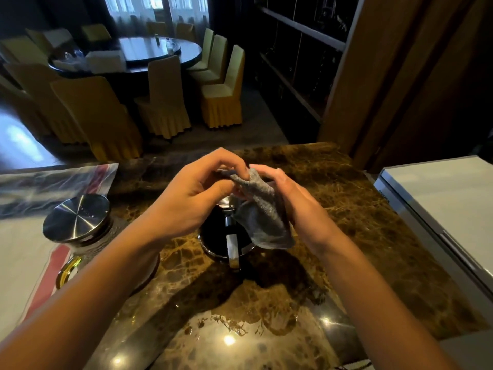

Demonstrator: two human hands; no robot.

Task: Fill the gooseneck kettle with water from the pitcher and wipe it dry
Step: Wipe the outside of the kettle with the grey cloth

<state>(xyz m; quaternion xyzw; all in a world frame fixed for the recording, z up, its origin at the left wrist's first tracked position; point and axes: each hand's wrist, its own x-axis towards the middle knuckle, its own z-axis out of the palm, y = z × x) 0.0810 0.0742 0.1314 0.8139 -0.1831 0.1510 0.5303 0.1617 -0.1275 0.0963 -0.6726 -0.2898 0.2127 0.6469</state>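
Observation:
A dark gooseneck kettle (221, 241) with a shiny handle stands on the brown marble counter (346, 209), directly beneath my hands; its spout is hidden. I hold a grey cloth (262, 217) above it. My left hand (192, 198) pinches the cloth's top corner. My right hand (290, 201) grips the cloth's side, and the rest hangs down over the kettle's right edge. The glass pitcher (80, 236), with a steel lid and a gold handle, stands to the left, partly behind my left forearm.
A white surface with a red stripe (24, 263) lies under the pitcher on the left. A grey-white appliance (448, 209) flanks the counter on the right. Beyond the counter's far edge are yellow-covered chairs (221, 100) and a round dark table (160, 52).

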